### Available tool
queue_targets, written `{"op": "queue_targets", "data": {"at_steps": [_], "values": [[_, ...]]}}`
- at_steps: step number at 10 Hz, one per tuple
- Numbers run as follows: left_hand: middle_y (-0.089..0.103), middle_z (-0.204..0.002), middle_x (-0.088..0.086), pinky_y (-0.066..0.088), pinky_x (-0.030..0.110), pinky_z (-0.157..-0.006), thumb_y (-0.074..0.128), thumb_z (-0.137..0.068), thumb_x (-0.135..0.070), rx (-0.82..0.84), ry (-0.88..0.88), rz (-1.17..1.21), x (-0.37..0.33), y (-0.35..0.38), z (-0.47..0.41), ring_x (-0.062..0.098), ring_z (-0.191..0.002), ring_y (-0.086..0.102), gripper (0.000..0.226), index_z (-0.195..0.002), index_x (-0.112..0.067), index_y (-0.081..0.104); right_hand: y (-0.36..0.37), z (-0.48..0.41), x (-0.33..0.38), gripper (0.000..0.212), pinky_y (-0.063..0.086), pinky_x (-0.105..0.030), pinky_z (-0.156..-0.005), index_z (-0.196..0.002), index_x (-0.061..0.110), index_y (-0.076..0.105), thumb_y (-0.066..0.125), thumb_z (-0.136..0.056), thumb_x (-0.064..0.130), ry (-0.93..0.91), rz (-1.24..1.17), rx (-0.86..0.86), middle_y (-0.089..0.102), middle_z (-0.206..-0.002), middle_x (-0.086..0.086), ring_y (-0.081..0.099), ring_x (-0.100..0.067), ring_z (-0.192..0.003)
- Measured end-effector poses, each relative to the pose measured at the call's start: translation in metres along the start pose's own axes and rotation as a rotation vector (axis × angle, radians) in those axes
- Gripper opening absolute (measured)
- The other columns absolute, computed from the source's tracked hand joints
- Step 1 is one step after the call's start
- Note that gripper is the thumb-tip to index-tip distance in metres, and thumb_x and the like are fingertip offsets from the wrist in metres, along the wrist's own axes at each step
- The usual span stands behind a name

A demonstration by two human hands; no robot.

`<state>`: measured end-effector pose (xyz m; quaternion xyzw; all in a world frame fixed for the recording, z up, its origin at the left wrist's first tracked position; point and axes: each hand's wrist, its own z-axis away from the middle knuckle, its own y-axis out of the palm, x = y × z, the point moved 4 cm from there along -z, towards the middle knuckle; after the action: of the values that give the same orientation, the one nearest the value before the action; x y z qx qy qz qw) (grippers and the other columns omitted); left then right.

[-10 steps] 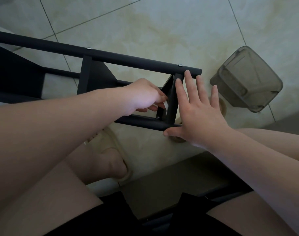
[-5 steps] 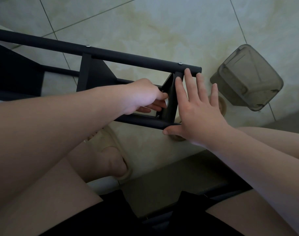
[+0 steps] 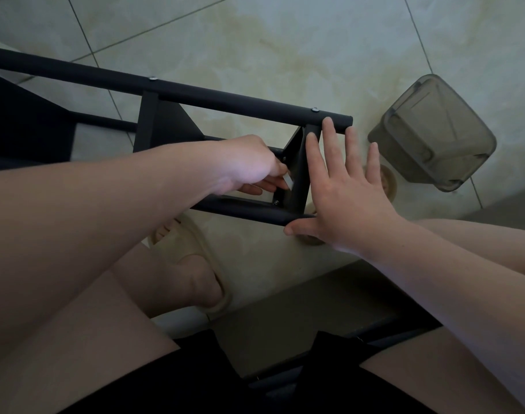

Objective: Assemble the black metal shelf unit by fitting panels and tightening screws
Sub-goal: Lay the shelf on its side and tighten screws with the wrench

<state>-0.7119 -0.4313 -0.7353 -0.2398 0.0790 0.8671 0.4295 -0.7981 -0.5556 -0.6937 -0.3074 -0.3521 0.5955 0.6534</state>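
Two hands work at one end of the black metal shelf unit (image 3: 225,103), which seems to lie on its side over the tiled floor (image 3: 285,40), in front of the person's knees. The end panel (image 3: 300,174) is the short black plate between the two long tubes. Just right of the end panel is the right hand (image 3: 348,201). It is flat, with fingers straight and spread, and it presses on the panel. Its grip is wide and holds nothing. Just left of the end panel, inside the frame, is the left hand (image 3: 249,165), with fingers curled in toward the panel. Its grip is narrow, but the fingertips are hidden, so I cannot tell if they pinch a screw or a tool. A small screw (image 3: 275,201) sits low beside the end panel, on the lower tube. A silver screw head (image 3: 315,109) sits just above the panel on the upper tube. A clear plastic box (image 3: 431,135) lies tipped over, well to the right of the end panel. A pale slipper (image 3: 201,243) is below it, near. I think a screw is being turned by hand. It could slip from the fingers and roll away on the floor. If the flat hand lets go, the panel could shift, and the screw could go in crooked. The round tubes could roll and pinch a finger.
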Motion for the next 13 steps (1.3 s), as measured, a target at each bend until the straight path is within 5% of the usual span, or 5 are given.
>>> {"op": "queue_targets", "data": {"at_steps": [4,6,11,13], "values": [[0.076,-0.08,-0.013,0.048,0.022,-0.069,0.058,-0.1,-0.023,0.057,0.092,-0.285,-0.005,-0.013,0.0,0.006,-0.088,0.067,0.014,-0.094,-0.02,0.07,0.0,0.0,0.0,0.138,-0.011,-0.062,-0.119,-0.157,0.01,-0.021,0.063,-0.073,0.08,0.002,0.006,0.002,-0.034,-0.162,-0.015,-0.026,-0.044,-0.15],[0.075,-0.085,-0.017,0.053,0.03,-0.082,0.056,-0.1,-0.022,0.104,0.188,-0.516,-0.011,-0.017,0.004,0.004,-0.087,0.064,0.02,-0.089,-0.025,0.072,0.001,-0.001,0.001,0.139,-0.011,-0.061,-0.119,-0.157,0.01,-0.021,0.064,-0.073,0.08,0.008,0.003,0.0,-0.034,-0.162,-0.015,-0.026,-0.044,-0.149],[0.07,-0.089,-0.014,0.044,0.021,-0.071,0.056,-0.1,-0.02,0.15,0.168,-0.662,-0.002,-0.014,0.003,0.005,-0.086,0.058,0.019,-0.092,-0.021,0.073,0.001,-0.001,0.002,0.139,-0.012,-0.06,-0.119,-0.156,0.01,-0.023,0.065,-0.073,0.08,0.011,0.002,0.009,-0.035,-0.161,-0.015,-0.028,-0.043,-0.149],[0.059,-0.088,-0.019,0.037,0.026,-0.085,0.057,-0.1,-0.02,0.186,0.208,-0.78,-0.004,-0.01,0.003,0.005,-0.086,0.054,0.017,-0.087,-0.025,0.067,-0.001,0.0,0.002,0.139,-0.012,-0.06,-0.119,-0.157,0.01,-0.022,0.066,-0.074,0.078,0.01,-0.003,0.004,-0.034,-0.162,-0.015,-0.026,-0.044,-0.149]]}}
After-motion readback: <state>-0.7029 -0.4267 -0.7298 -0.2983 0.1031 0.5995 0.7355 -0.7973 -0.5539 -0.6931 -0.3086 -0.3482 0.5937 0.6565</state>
